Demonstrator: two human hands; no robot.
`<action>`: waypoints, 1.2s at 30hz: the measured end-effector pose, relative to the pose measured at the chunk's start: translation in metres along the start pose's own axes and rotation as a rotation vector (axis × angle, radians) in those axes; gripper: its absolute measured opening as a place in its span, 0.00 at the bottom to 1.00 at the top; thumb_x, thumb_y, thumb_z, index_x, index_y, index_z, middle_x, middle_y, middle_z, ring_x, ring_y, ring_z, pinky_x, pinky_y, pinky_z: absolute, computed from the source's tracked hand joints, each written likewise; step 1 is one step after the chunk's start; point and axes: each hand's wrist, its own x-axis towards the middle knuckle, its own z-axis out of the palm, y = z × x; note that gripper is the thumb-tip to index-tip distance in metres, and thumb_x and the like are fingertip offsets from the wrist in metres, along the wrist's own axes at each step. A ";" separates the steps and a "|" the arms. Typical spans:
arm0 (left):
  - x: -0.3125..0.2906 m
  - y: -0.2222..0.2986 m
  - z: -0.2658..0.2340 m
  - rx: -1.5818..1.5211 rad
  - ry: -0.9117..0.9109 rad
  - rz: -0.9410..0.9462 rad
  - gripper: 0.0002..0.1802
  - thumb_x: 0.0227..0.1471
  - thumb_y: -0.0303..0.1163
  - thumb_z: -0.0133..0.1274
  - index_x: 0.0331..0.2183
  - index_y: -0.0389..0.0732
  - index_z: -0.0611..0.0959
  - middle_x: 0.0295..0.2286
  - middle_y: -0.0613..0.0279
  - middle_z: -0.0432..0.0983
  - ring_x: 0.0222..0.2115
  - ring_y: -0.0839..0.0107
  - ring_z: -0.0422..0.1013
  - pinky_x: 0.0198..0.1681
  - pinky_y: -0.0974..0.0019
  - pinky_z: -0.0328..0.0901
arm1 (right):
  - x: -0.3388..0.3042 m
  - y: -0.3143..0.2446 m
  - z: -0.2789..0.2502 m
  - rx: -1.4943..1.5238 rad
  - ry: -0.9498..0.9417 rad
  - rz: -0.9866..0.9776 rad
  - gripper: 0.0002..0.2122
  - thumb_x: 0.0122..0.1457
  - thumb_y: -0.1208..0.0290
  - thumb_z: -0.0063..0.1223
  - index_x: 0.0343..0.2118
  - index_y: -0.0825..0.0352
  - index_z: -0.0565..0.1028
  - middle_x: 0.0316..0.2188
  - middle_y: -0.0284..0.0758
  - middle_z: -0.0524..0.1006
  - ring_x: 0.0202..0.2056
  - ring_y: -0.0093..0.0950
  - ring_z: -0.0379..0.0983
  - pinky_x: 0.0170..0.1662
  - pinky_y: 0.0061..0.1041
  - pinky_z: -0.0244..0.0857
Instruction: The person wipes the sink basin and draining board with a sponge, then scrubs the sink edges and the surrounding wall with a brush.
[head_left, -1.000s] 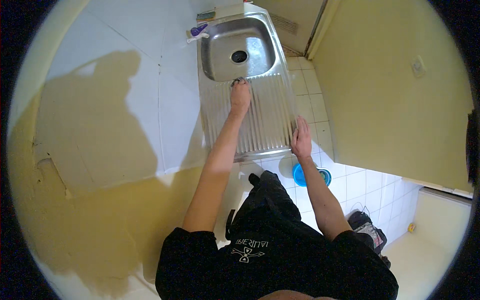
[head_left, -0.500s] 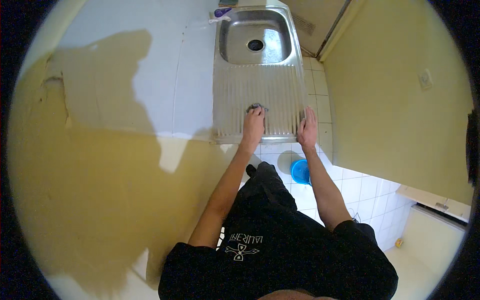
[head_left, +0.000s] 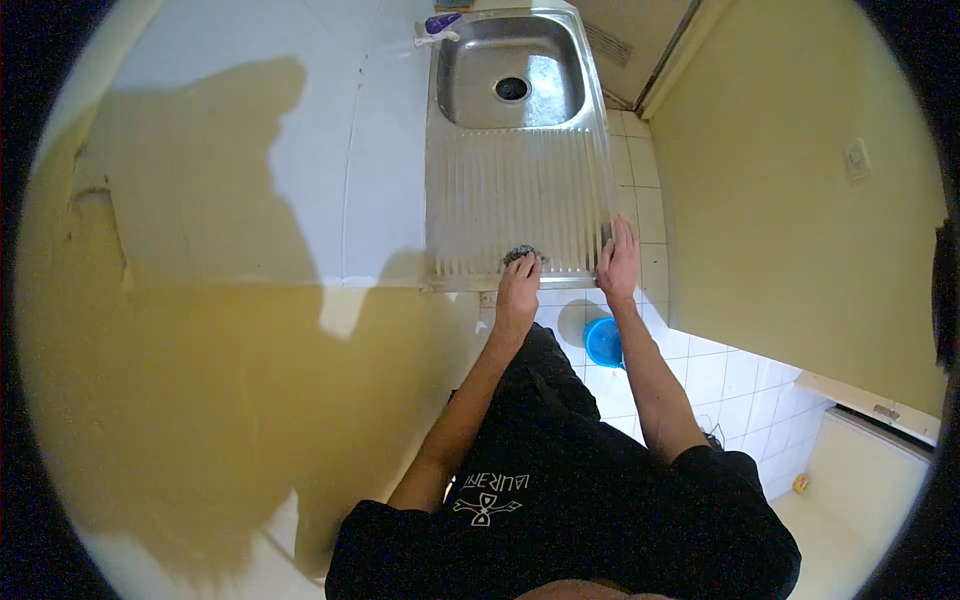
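Pressing on a dark grey scourer (head_left: 522,252), the left hand (head_left: 517,291) has its fingers curled over it. The scourer lies on a ribbed metal drainboard (head_left: 490,185), just in from the near edge and about midway between the left and right edges. The right hand (head_left: 619,262) holds nothing visible; it rests flat against the drainboard's right edge, near the corner, fingers straight and together. Beyond the drainboard's far edge is a basin (head_left: 455,85); a purple object (head_left: 442,22) sits by its far left corner. Below, on the tiled floor (head_left: 612,388), stands a blue bucket (head_left: 601,343).
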 end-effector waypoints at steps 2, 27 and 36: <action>0.009 -0.005 0.008 0.023 0.122 0.056 0.32 0.42 0.16 0.47 0.54 0.31 0.74 0.54 0.44 0.68 0.54 0.47 0.64 0.60 0.54 0.59 | 0.003 -0.002 0.000 0.063 -0.040 0.012 0.24 0.58 0.79 0.42 0.60 0.73 0.62 0.62 0.48 0.62 0.63 0.50 0.55 0.66 0.43 0.51; 0.202 -0.033 0.010 0.358 0.270 0.120 0.17 0.53 0.23 0.47 0.46 0.31 0.79 0.43 0.52 0.75 0.44 0.58 0.71 0.49 0.60 0.68 | 0.003 0.007 0.000 0.006 -0.027 -0.038 0.25 0.56 0.79 0.43 0.59 0.76 0.61 0.60 0.52 0.63 0.61 0.52 0.56 0.66 0.44 0.51; 0.109 -0.010 0.005 0.240 0.164 0.077 0.21 0.50 0.21 0.48 0.47 0.30 0.78 0.47 0.51 0.73 0.47 0.55 0.68 0.54 0.59 0.65 | 0.000 0.005 0.003 0.031 0.001 -0.056 0.22 0.60 0.77 0.41 0.59 0.73 0.62 0.61 0.52 0.62 0.62 0.51 0.56 0.65 0.44 0.51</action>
